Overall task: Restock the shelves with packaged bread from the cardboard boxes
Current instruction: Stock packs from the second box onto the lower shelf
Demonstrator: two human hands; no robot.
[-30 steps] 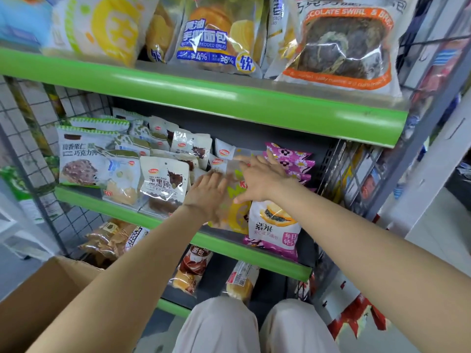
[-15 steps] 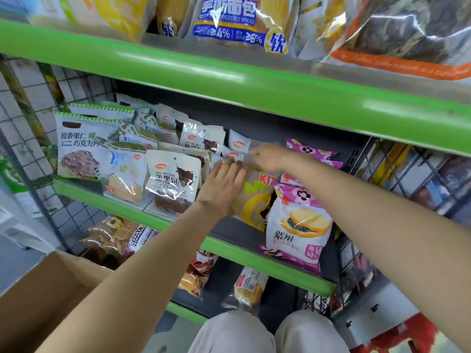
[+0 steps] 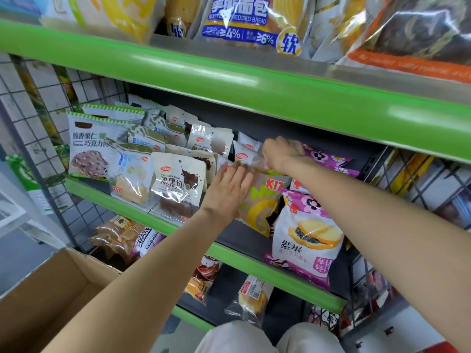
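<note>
Left hand: fingers straight, pressed flat on the yellow KIZ bread packet.
Right hand: fingers curled, pinching that packet's clear top edge.
Packet: upright on the middle shelf, between the Hei Hei Bao bag and the purple sandwich-bread bag.
Cardboard box: near left, below.

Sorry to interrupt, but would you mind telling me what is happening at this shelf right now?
A person is restocking the green-edged middle shelf. The right hand grips the clear top edge of a yellow-and-brown bread packet, while the left hand presses flat against its front, settling it between the white chocolate-bun packets and the purple-and-white sandwich-bread bags. An open cardboard box sits lower left.
</note>
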